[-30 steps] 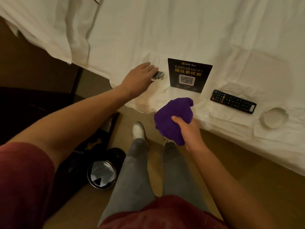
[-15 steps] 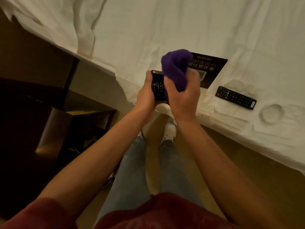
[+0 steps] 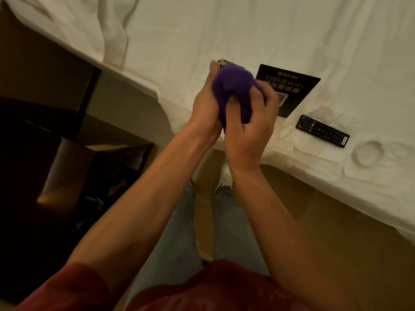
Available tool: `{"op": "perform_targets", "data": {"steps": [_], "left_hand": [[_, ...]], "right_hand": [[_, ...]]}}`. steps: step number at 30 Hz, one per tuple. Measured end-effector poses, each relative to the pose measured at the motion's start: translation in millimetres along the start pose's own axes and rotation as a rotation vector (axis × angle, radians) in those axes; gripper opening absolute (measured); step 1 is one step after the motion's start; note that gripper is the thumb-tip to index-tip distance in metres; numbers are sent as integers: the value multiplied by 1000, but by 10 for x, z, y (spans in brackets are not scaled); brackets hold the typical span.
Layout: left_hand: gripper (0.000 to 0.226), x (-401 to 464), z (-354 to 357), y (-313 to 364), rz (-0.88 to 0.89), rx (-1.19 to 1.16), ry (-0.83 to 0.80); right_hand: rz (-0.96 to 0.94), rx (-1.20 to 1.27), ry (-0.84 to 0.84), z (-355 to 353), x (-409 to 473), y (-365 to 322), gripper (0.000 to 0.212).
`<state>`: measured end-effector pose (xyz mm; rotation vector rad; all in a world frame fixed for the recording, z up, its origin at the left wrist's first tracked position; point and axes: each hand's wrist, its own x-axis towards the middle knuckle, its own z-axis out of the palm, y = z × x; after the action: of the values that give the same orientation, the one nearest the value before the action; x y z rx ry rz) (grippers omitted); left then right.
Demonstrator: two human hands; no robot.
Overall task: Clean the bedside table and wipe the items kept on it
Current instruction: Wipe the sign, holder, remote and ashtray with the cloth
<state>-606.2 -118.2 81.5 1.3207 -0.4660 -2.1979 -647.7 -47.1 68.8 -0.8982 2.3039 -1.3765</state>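
Note:
My left hand (image 3: 207, 108) holds a small dark box-like item (image 3: 225, 63); only its top corner shows above my fingers. My right hand (image 3: 251, 129) presses a bunched purple cloth (image 3: 234, 86) over that item, covering most of it. Both hands are raised over the edge of the white-sheeted bed (image 3: 247, 30). On the sheet behind them lies a black WiFi card (image 3: 292, 86) with a QR code, partly hidden by my right hand. A black remote control (image 3: 322, 131) lies to its right, and a white round dish (image 3: 367, 152) beyond that.
A dark bedside table (image 3: 45, 113) stands at the left, with a dim open space beneath it. The wooden floor (image 3: 325, 232) runs along the bed. My grey trouser legs and one white shoe (image 3: 225, 173) are below my hands.
My left hand picked the small dark item off the bed and raised it. My right hand brought the purple cloth onto it; the cloth now covers its face, which showed half a second ago.

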Motion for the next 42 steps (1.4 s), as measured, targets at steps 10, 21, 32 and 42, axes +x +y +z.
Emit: {"op": "perform_targets", "data": {"steps": [10,21,32,42], "left_hand": [[54,111,-297,5,45,174,126],[67,77,-335,-106,94,427,68],[41,-63,-664,-55,211,672,134],[24,74,-662,-41,143,418,205]], "right_hand": [[237,97,-160,-317,-31,104,31],[333,184,-222,-42,-79,-12,29],[276,145,-148,-169,385,-111,27],[167,-29,-271,-89,-364,99,33]]}}
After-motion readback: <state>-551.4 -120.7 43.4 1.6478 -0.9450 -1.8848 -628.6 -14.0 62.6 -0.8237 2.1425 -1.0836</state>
